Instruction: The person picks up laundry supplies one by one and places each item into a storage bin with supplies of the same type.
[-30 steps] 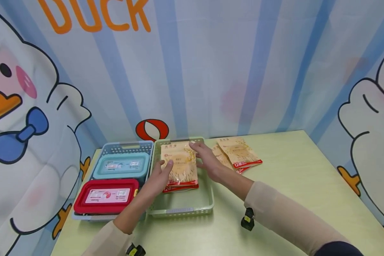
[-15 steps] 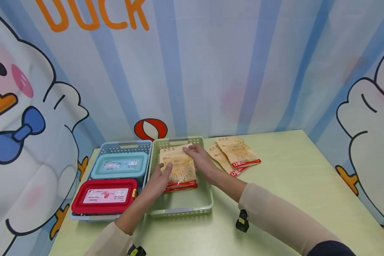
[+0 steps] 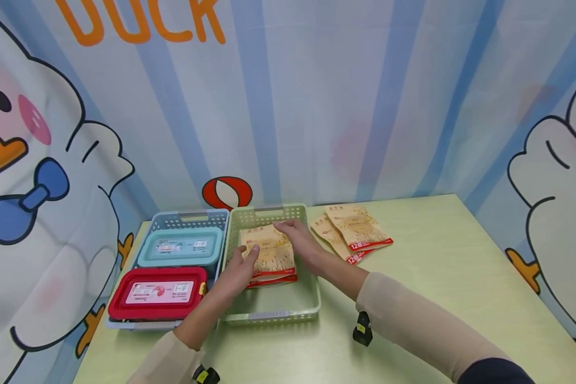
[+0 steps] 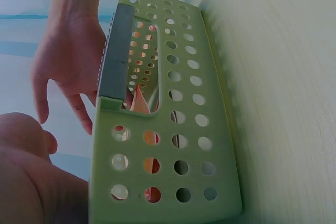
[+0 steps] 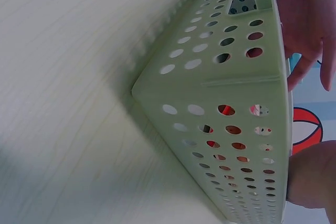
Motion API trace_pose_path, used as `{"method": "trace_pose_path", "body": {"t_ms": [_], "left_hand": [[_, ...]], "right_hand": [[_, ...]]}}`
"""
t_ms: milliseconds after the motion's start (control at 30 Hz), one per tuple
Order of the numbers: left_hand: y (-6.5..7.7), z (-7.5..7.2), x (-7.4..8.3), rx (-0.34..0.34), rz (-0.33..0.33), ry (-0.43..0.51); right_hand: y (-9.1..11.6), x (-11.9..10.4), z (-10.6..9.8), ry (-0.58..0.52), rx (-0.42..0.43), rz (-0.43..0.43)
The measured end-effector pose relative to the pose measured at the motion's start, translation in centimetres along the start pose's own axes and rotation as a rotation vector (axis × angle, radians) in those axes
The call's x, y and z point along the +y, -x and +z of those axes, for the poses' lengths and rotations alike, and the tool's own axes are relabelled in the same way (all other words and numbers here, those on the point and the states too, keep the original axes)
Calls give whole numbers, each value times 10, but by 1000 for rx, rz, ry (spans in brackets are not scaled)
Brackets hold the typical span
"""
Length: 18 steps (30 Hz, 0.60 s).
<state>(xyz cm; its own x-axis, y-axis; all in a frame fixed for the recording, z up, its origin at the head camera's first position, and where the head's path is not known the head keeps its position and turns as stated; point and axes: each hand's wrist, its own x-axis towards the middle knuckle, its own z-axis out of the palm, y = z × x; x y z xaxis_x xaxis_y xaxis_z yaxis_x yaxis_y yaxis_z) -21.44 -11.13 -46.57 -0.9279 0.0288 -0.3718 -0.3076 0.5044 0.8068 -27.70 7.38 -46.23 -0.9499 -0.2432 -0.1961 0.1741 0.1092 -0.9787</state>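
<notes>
A beige food packet with a red lower band lies on top of another in the green perforated basket. My left hand is at the packet's left edge, thumb over its surface. My right hand touches its upper right corner with the thumb, fingers reaching down inside the basket's right side. In the left wrist view the right hand has fairly straight fingers beyond the basket rim. The right wrist view shows the left hand with extended fingers.
Left of the green basket stands a blue basket with a teal-lidded box and a red-lidded box. More beige packets overlap on the pale table to the right. A printed curtain hangs behind.
My right hand has shifted slightly left and toward me. The upper edge of the top packet has come nearer to me, showing more of the basket's far end. My left hand stays nearly still.
</notes>
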Motion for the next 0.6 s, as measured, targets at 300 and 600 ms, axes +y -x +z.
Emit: {"method": "trace_pose_path", "body": {"t_ms": [300,600], "left_hand": [[-2,0,-1,8,22,13],[-4,-1,0,34,27,35]], "right_hand": [[1,0,0,44,-27,44],[0,0,3,32,-18,41]]}}
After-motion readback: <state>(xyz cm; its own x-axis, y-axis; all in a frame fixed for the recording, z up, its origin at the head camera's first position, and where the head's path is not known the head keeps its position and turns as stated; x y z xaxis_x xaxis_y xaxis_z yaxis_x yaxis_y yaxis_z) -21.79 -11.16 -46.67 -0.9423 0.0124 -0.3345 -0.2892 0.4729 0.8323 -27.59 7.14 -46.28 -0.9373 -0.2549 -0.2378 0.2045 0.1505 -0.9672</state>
